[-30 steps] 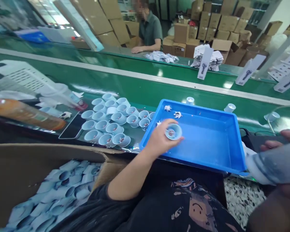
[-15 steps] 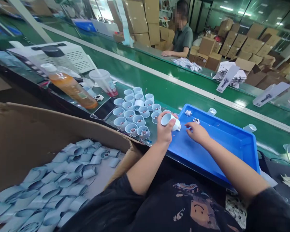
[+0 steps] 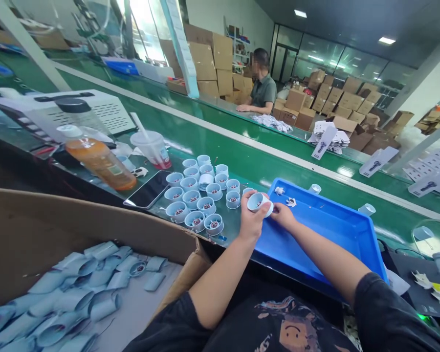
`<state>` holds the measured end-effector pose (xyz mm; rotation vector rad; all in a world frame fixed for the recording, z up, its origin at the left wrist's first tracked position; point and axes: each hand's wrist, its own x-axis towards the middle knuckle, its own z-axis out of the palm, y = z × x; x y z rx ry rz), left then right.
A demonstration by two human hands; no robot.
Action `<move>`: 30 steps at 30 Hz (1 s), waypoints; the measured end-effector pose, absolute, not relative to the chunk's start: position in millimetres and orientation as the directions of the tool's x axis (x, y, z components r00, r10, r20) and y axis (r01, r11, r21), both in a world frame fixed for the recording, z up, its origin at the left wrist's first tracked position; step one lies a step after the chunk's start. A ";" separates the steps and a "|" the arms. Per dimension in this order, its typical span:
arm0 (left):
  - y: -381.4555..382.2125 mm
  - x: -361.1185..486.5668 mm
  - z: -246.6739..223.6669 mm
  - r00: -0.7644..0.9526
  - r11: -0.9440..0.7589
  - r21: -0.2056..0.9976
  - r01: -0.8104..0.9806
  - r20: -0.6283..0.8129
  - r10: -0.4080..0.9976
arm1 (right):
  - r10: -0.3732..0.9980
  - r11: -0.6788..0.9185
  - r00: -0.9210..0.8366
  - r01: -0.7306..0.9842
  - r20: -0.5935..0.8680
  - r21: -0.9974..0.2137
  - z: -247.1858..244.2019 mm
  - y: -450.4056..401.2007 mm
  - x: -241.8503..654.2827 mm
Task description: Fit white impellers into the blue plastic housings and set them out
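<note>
The fingers of the left hand (image 3: pixel 251 222) wrap closed around a pale blue plastic cup (image 3: pixel 258 203), and the fingertips of the right hand (image 3: pixel 284 216) pinch its rim, over the corner of a blue plastic tray (image 3: pixel 326 234). Just beside them, rows of matching cups (image 3: pixel 198 198) stand on the desk (image 3: pixel 229 232), near a phone (image 3: pixel 146 188).

No text is legible; printing on the white cards (image 3: pixel 324 142) and orange bottle's label (image 3: pixel 114 169) is too small.
</note>
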<state>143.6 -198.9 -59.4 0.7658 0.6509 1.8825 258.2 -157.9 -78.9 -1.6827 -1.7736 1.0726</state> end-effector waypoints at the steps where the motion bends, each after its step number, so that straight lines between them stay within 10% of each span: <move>1: -198.7 143.9 -60.2 -0.348 -0.399 0.719 -0.568 0.229 0.909 | 0.978 -0.083 -0.110 0.575 -0.178 -0.814 -79.7 -159.0 255.0; 10: -214.0 130.0 -62.5 -0.285 -0.397 0.815 -0.423 0.296 0.912 | 0.971 -0.232 -0.035 0.085 -0.236 -0.969 -33.9 -194.2 271.1; 17: -252.0 119.4 -24.6 0.318 -0.398 0.907 0.135 0.341 0.885 | 0.982 -0.131 -0.152 -0.134 -0.110 -0.982 12.4 -281.3 313.6; 23: -273.3 144.1 -8.5 0.503 -0.640 0.684 0.351 0.439 0.745 | 0.984 0.133 -0.144 0.204 0.105 -0.970 37.3 -315.5 325.8; 26: -278.4 151.9 -10.2 0.552 -0.762 0.525 0.379 0.532 0.642 | 0.915 0.401 -0.302 0.611 0.267 -0.683 45.5 -323.7 325.0; 30: -282.4 159.7 -12.6 0.543 -0.831 0.395 0.392 0.630 0.555 | 0.872 0.489 -0.394 0.725 0.291 -0.485 39.8 -322.7 324.1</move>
